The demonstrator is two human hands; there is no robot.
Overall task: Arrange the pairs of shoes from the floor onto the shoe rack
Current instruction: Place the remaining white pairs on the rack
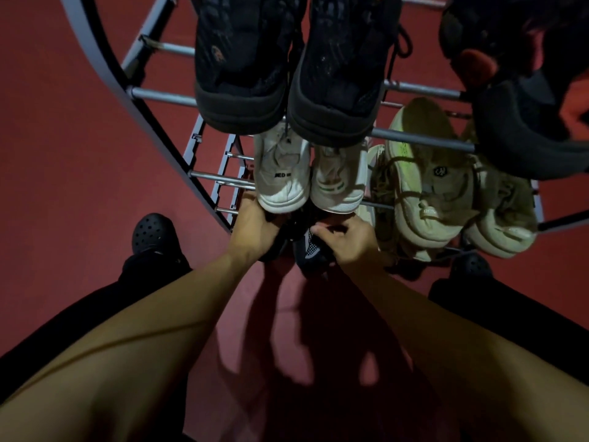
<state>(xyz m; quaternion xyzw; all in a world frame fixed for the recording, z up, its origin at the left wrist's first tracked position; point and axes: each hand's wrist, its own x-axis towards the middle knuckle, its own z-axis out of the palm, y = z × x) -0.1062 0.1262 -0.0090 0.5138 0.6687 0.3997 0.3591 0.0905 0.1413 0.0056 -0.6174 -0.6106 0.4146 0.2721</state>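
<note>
**Dark pair going onto the lowest rail, both hands on it**

Red floor (79, 154), smooth with a dull sheen, dim light, hard shadows under the arms. Shoe rack (165, 98) of grey metal: thin round rails between flat side frames, open gaps between rails.

Top tier, near its front edge: black mesh sneakers (287, 68), thick rubber toe bumpers overhanging the rail. Tier below: white sneakers (310, 177), scuffed, toes outward, side by side; beside them toward the rack's right end, cream knit sneakers (446, 193) with chunky ribbed soles. Right end of the top tier: black-and-red shoes (516, 90), blurred.

Dark sneakers (310, 250) sit low at the rack's front edge, directly under the white pair. Left hand (255, 231) curls around one shoe; right hand (347, 244) grips the other, which shows a spotted mesh panel. Whether either rests on a rail yet is hidden.

Judgement: light, soft-sided uppers that will squash under a squeeze; soles stiffer. Best held at heel or sole edge. Narrow rails mean each sole should bridge two rails or it tips through.

Black perforated clogs (153, 232) on the person's feet.
</note>
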